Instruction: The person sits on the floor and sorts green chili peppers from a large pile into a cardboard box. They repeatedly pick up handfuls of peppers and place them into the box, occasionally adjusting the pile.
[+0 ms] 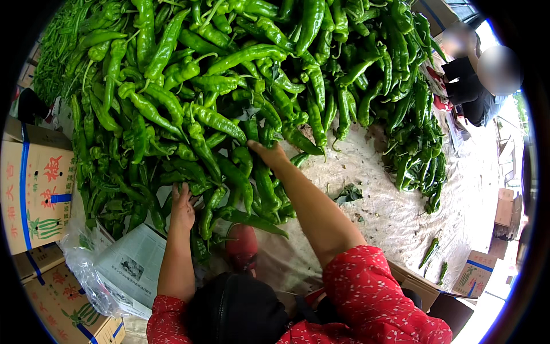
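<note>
A large heap of long green peppers [215, 81] fills the upper middle of the head view. My left hand [183, 208] is at the heap's lower edge, palm turned towards the peppers, fingers pointing up; its thumb side is partly hidden by them. My right hand [270, 155] reaches into the heap further up and to the right, its thumb and fingers spread over peppers. Whether it grips one cannot be told. Between and below my hands, several peppers hang over the near edge, above a red shoe [242, 245].
Printed cardboard boxes [43, 180] stand at the left, beside newspaper [129, 262] and clear plastic [81, 266]. A pale ground sheet [386, 223] carries scattered leaves and a few peppers. An open carton [417, 284] lies at lower right. Two people [468, 81] are at upper right.
</note>
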{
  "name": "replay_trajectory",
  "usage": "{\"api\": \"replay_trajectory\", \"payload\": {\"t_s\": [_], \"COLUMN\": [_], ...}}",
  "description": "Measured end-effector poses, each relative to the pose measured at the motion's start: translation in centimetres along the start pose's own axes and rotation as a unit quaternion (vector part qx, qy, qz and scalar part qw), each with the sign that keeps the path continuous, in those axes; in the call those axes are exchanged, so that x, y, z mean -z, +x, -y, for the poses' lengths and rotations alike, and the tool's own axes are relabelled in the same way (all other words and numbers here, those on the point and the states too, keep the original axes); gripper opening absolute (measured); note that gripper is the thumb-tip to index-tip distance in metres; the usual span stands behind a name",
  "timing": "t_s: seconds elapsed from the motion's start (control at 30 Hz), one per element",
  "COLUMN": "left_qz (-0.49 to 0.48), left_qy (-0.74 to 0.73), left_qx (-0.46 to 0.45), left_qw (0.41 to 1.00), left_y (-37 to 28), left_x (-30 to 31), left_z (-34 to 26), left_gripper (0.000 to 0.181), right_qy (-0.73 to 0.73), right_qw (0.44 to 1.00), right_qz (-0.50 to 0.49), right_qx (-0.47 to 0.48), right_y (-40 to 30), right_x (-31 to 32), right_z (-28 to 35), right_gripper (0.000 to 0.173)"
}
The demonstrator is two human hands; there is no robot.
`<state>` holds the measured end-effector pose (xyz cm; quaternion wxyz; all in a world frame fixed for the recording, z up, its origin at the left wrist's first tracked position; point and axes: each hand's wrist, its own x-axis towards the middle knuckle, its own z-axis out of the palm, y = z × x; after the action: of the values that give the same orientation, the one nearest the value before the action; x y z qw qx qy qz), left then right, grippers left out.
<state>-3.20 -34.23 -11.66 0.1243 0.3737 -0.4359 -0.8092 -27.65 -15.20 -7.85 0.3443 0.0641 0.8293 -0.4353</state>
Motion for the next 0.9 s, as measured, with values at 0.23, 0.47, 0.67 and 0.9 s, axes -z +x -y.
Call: {"api": "replay_trajectory", "payload": {"t_s": [0.23,0.47,0.67,0.9], "left_qz": [0.058,0.306,0.168,0.119], "left_qy": [0.011,0.113,0.156,0.773], "left_qx": [0.062,0.040,-0.070,-0.226], "left_qw": [0.996,0.944,0.971,0.581], "left_y": [-1.8,-7.4,-7.7,-9.7], "left_x": [-6.8,-15.1,-9.1,1.2], "left_z": [0.4,-0.1,-6.3,0.4], "left_gripper": [0.080,0.091,0.090,0.104], "right_qy": [-0.017,0.309,0.287,-0.016], "right_qw": [0.988,0.947,0.956,0.990], "right_qz": [0.144,0.075,-0.044,-0.137], "right_qx": [0.047,-0.037,-0.029,-0.009], "right_y": [-0.9,-9.8,-12.3,-14.5], "right_x": [0.7,8.2,12.1,7.0], "right_z": [-8.6,-17.1,-16.6,-22.9], "right_gripper": [0.060,0.050,0.036,0.083]}}
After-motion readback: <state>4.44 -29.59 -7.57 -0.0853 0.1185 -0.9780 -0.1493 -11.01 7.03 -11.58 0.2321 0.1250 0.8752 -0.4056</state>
